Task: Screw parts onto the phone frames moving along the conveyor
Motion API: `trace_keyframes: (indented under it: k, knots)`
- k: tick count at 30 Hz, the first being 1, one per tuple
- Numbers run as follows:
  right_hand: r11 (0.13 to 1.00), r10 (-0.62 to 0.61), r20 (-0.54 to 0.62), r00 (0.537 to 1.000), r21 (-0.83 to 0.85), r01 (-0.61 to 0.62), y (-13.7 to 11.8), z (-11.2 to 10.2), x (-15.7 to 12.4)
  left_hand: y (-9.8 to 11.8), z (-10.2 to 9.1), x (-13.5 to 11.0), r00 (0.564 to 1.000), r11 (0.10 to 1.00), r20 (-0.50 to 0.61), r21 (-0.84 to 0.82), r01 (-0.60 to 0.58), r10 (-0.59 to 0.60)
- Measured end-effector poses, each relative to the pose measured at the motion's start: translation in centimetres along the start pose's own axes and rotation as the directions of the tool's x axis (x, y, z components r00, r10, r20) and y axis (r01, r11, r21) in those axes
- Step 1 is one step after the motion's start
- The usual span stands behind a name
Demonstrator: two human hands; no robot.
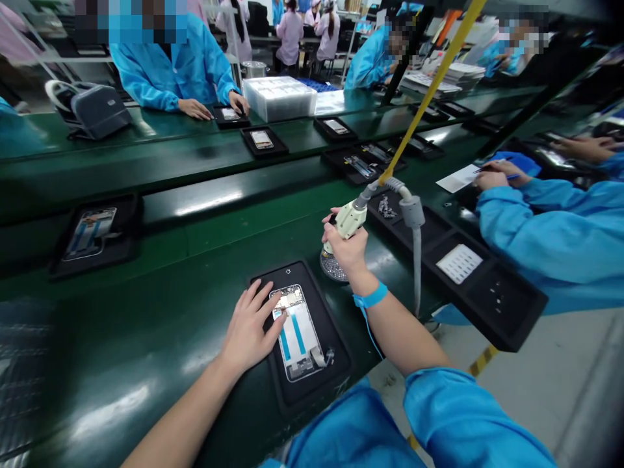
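Observation:
My right hand (347, 246) is wrapped round a pale electric screwdriver (351, 218) that hangs from a yellow strap, with a grey cable at its top. Its lower end is over a round perforated dish (333, 265); whether it touches the contents I cannot tell. My left hand (253, 322) lies spread, fingertips at the upper left of an opened phone (305, 344) with two blue strips and a circuit board at the top. The phone lies in a black tray (324, 305) in front of me. A blue band (373, 297) circles my right wrist.
A long black parts tray (529, 305) stands to the right, near a co-worker's sleeve (531, 221). Other phone trays (134, 221) lie on the green bench (205, 253). Across it, a person's hands (195, 108) are by a tray and a clear plastic stack (280, 101).

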State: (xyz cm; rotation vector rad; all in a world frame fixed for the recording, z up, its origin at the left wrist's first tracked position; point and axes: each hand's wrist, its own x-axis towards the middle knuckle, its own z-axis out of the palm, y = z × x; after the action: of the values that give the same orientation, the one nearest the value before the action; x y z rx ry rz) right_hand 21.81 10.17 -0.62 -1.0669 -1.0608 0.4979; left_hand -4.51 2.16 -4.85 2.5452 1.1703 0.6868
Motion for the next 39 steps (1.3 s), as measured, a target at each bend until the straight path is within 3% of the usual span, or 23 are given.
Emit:
trace_keyframes:
  k: [24,28,32,35,39]
  knots:
    - [1.000,-0.013,0.002,1.000,-0.013,0.013,0.8,0.3,-0.4,0.0,0.4,0.1,1.000,1.000,0.005,0.016,-0.015,0.015]
    - [0.998,-0.057,-0.018,0.998,-0.021,0.056,-0.4,0.0,-0.3,0.4,0.6,0.4,1.000,1.000,0.003,0.007,0.025,-0.025]
    - [0.988,-0.142,-0.050,0.989,0.053,0.144,-3.4,0.3,-1.0,1.0,0.6,0.4,0.999,0.999,0.043,-0.023,0.025,-0.024]
    - [0.975,-0.157,0.019,0.987,0.161,0.152,-5.6,1.7,-2.6,1.2,0.4,0.1,0.998,0.998,0.060,-0.052,0.031,-0.027]
    - [0.967,-0.098,0.225,0.969,0.252,0.040,-6.5,4.3,-5.8,1.2,0.3,-0.2,0.997,0.995,0.069,-0.093,0.046,-0.039]
